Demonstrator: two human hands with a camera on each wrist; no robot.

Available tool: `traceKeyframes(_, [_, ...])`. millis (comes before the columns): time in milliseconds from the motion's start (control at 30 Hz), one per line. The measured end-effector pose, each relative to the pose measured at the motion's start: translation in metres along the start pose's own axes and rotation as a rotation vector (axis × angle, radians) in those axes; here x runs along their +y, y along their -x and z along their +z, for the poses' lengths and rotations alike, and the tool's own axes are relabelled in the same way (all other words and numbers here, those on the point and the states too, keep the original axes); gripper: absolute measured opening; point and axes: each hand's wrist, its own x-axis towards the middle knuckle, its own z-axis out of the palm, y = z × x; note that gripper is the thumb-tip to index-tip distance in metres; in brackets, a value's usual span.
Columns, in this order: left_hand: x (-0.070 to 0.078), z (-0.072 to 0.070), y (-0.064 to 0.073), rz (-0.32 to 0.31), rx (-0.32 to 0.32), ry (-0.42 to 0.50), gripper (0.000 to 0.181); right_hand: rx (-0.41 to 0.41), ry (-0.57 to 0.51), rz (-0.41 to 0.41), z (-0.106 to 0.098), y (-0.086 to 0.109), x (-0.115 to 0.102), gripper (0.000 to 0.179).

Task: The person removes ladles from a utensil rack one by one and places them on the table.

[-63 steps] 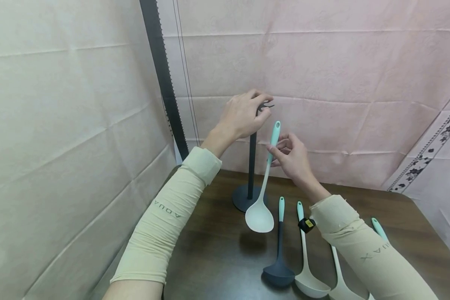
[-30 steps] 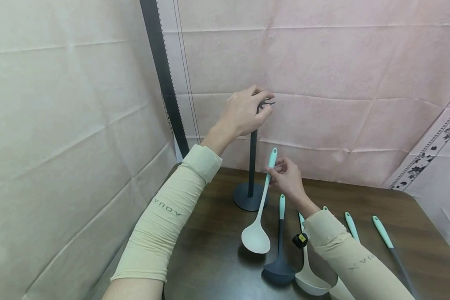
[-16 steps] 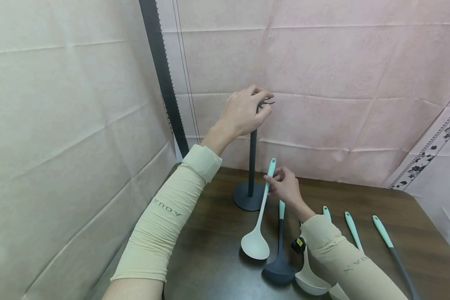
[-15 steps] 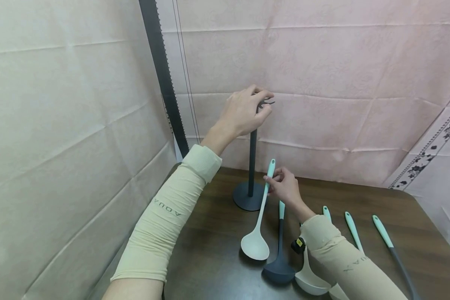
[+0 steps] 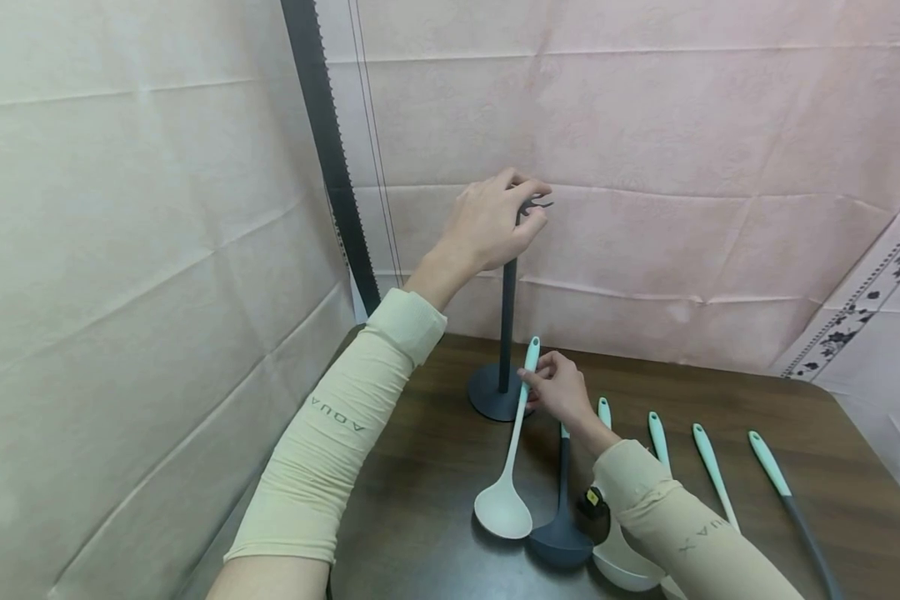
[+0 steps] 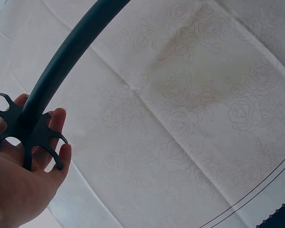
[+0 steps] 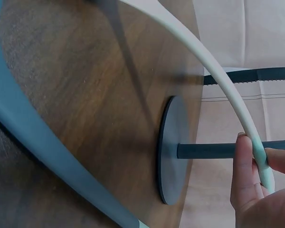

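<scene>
My right hand [image 5: 561, 387] pinches the mint-green handle of a white ladle [image 5: 504, 508] between thumb and fingers. Its handle leans up and back, and its bowl is low over the table; whether it touches is unclear. In the right wrist view that ladle's pale shaft [image 7: 213, 71] curves down to the fingertips. A dark utensil stand [image 5: 507, 317] with a round base rises behind it. My left hand [image 5: 487, 221] grips the top of this stand, its fingers curled around the ring of hooks [image 6: 26, 126]. No utensil hangs on the hooks visible in the left wrist view.
A dark ladle [image 5: 562, 537] lies just right of the held one. Further right on the brown table [image 5: 405, 467] lie several more mint-handled utensils, partly hidden by my right sleeve [image 5: 690, 525]. Pale cloth walls [image 5: 645, 167] close off the back and left.
My right hand has lowered the white ladle from beside the post to near the tabletop, shifting slightly left. My left hand has stayed on the top of the stand.
</scene>
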Motion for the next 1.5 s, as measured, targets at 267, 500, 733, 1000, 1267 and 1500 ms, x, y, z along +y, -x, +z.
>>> traceKeyframes(267, [0.002, 0.0, -0.002, -0.013, 0.001, -0.016, 0.049, -0.041, -0.028, 0.04, 0.008, 0.002, 0.006, 0.027])
traceKeyframes(500, [0.004, 0.0, -0.002, -0.03, -0.004, -0.031, 0.049, -0.073, -0.028, 0.056, 0.015, 0.005, 0.012, 0.024])
traceKeyframes(733, [0.006, 0.001, -0.002, -0.023, 0.007, -0.031, 0.049, -0.072, 0.001, 0.077, 0.019, 0.008, 0.017, 0.022])
traceKeyframes(1000, [0.006, 0.002, -0.001, -0.024, 0.007, -0.032, 0.048, -0.117, 0.005, 0.129, 0.021, 0.012, 0.024, 0.026])
traceKeyframes(1267, [0.004, 0.005, 0.001, -0.022, 0.022, -0.023, 0.048, -0.143, 0.039, 0.161, 0.024, 0.012, 0.032, 0.028])
traceKeyframes(1500, [0.002, 0.004, 0.001, -0.027, 0.024, -0.022, 0.048, -0.184, 0.053, 0.139, 0.025, 0.013, 0.036, 0.039])
